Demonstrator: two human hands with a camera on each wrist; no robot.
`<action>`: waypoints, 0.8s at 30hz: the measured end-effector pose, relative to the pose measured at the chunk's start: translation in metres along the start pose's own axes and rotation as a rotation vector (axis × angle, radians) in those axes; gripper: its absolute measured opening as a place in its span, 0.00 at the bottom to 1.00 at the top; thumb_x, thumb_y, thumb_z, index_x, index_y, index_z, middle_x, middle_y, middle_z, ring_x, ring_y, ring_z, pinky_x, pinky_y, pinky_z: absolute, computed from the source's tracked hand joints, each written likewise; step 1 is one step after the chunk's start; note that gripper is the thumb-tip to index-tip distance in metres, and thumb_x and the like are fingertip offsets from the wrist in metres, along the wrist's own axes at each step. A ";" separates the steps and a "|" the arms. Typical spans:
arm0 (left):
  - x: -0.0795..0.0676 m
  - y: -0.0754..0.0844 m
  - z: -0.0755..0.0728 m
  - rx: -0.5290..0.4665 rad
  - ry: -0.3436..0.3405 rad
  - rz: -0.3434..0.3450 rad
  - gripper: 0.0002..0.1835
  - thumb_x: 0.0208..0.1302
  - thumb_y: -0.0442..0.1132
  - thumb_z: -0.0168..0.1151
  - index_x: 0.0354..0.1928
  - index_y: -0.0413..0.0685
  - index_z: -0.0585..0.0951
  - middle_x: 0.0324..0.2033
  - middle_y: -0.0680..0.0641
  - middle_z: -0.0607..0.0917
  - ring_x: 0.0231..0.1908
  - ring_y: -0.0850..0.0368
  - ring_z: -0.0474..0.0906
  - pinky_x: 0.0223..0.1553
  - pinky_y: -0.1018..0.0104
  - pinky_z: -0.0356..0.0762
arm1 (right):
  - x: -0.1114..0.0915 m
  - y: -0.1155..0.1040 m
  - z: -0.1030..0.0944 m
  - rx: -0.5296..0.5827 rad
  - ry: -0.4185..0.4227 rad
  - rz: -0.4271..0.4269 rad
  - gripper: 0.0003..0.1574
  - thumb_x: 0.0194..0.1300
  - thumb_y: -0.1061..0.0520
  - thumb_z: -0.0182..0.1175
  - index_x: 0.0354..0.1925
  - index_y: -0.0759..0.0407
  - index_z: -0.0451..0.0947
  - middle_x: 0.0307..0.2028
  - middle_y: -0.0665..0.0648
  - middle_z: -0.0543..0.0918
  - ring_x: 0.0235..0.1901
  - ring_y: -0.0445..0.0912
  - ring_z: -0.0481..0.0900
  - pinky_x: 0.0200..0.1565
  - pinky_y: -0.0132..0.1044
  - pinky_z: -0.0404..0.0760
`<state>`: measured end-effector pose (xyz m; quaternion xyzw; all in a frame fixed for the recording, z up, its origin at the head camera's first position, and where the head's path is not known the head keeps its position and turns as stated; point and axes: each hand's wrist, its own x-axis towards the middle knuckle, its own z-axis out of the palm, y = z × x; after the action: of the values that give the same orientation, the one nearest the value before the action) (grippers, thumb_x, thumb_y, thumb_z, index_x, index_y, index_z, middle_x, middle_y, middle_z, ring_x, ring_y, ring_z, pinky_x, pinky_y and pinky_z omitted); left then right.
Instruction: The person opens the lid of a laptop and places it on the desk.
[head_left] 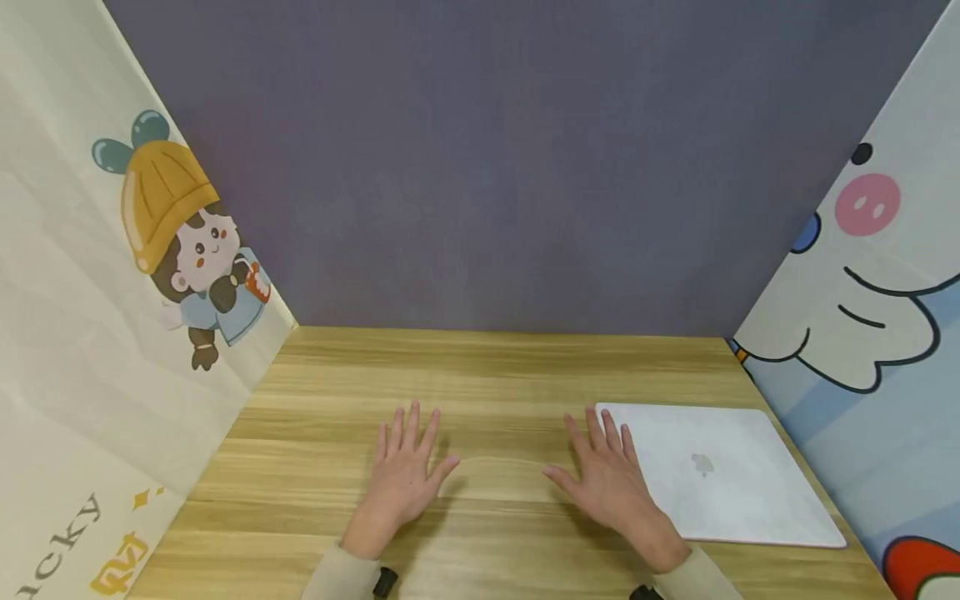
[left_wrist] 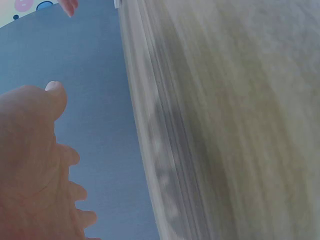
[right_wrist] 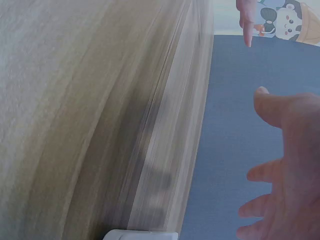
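Both hands are held palm down above the wooden table, fingers straight and spread. My left hand [head_left: 405, 479] is left of the middle and holds nothing; its thumb and fingertips [left_wrist: 77, 191] show in the left wrist view. On the other side my right hand [head_left: 606, 477] is also without anything in its grasp. A closed silver laptop [head_left: 750, 500] with an apple logo lies flat at the right of the table. In the head view the right fingertips overlap the laptop's left corner; whether they touch it I cannot tell. The right wrist view shows a corner of the laptop [right_wrist: 142, 235] at the bottom.
A dark grey panel [head_left: 480, 167] stands behind the wooden table [head_left: 315, 392]. At the left hangs a cream cloth [head_left: 67, 292] with a cartoon child in a yellow hat. The right side has a printed cloth [head_left: 922, 433] with a pink-nosed cartoon figure.
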<state>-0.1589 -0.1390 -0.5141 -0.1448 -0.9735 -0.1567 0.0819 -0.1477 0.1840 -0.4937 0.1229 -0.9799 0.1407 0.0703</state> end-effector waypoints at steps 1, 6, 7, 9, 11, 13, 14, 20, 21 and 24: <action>0.000 0.000 0.001 0.000 0.002 -0.001 0.41 0.75 0.62 0.50 0.80 0.50 0.55 0.79 0.34 0.47 0.77 0.33 0.38 0.74 0.32 0.36 | 0.000 0.000 0.000 0.004 0.000 0.002 0.53 0.68 0.28 0.57 0.78 0.56 0.60 0.76 0.73 0.54 0.76 0.69 0.47 0.73 0.68 0.43; 0.002 0.003 -0.002 0.024 -0.030 -0.001 0.41 0.76 0.63 0.48 0.81 0.50 0.52 0.79 0.35 0.44 0.77 0.34 0.36 0.74 0.32 0.38 | 0.001 0.004 -0.002 0.013 0.004 0.015 0.53 0.69 0.28 0.57 0.78 0.57 0.60 0.76 0.73 0.54 0.76 0.69 0.47 0.73 0.68 0.43; 0.002 0.004 -0.003 0.028 -0.040 0.000 0.41 0.76 0.63 0.47 0.81 0.50 0.52 0.79 0.35 0.43 0.77 0.33 0.37 0.74 0.32 0.38 | 0.002 0.005 -0.002 0.015 0.005 0.017 0.53 0.69 0.28 0.56 0.78 0.57 0.60 0.76 0.74 0.54 0.76 0.70 0.47 0.73 0.68 0.43; 0.003 0.006 -0.004 0.026 -0.041 0.011 0.41 0.76 0.63 0.46 0.81 0.48 0.54 0.78 0.34 0.44 0.77 0.31 0.39 0.74 0.31 0.41 | 0.003 0.007 -0.003 0.015 0.010 0.020 0.53 0.69 0.28 0.56 0.78 0.57 0.60 0.76 0.74 0.55 0.76 0.70 0.47 0.73 0.67 0.44; 0.003 0.007 -0.003 0.027 -0.039 0.018 0.41 0.76 0.63 0.46 0.80 0.47 0.55 0.78 0.33 0.44 0.77 0.31 0.40 0.73 0.31 0.42 | 0.004 0.009 -0.005 0.020 0.019 0.024 0.53 0.69 0.28 0.56 0.77 0.57 0.60 0.75 0.74 0.56 0.76 0.70 0.48 0.73 0.67 0.45; 0.004 0.008 -0.002 0.031 -0.033 0.027 0.40 0.76 0.63 0.46 0.80 0.46 0.56 0.78 0.33 0.45 0.77 0.31 0.41 0.74 0.32 0.43 | 0.004 0.011 -0.007 0.029 0.023 0.027 0.53 0.69 0.28 0.56 0.77 0.58 0.60 0.75 0.74 0.55 0.76 0.70 0.47 0.73 0.67 0.45; 0.004 0.008 -0.002 0.035 -0.031 0.030 0.40 0.76 0.63 0.45 0.80 0.46 0.56 0.78 0.33 0.46 0.77 0.31 0.41 0.74 0.32 0.43 | 0.004 0.012 -0.007 0.034 0.023 0.029 0.53 0.69 0.28 0.56 0.77 0.58 0.60 0.75 0.75 0.55 0.76 0.70 0.47 0.73 0.67 0.45; 0.006 0.013 0.002 0.037 -0.027 0.051 0.40 0.77 0.63 0.44 0.80 0.47 0.56 0.78 0.34 0.48 0.77 0.32 0.45 0.74 0.34 0.47 | 0.000 0.020 -0.011 0.067 -0.001 0.054 0.54 0.70 0.28 0.55 0.78 0.59 0.58 0.76 0.74 0.53 0.76 0.70 0.46 0.73 0.68 0.45; 0.006 0.014 0.002 0.031 -0.022 0.054 0.40 0.77 0.63 0.45 0.80 0.46 0.57 0.78 0.34 0.48 0.76 0.31 0.46 0.74 0.34 0.48 | 0.000 0.022 -0.012 0.069 -0.004 0.057 0.54 0.70 0.28 0.55 0.78 0.59 0.58 0.76 0.74 0.53 0.76 0.70 0.46 0.73 0.68 0.45; 0.009 0.017 0.004 0.012 0.006 0.065 0.39 0.77 0.61 0.48 0.79 0.45 0.59 0.78 0.33 0.52 0.76 0.31 0.49 0.73 0.34 0.51 | -0.002 0.027 -0.012 0.076 -0.005 0.059 0.54 0.70 0.27 0.54 0.78 0.60 0.58 0.76 0.75 0.54 0.75 0.71 0.47 0.72 0.69 0.45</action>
<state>-0.1630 -0.1195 -0.5112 -0.1751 -0.9690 -0.1487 0.0908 -0.1519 0.2129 -0.4895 0.0966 -0.9772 0.1797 0.0590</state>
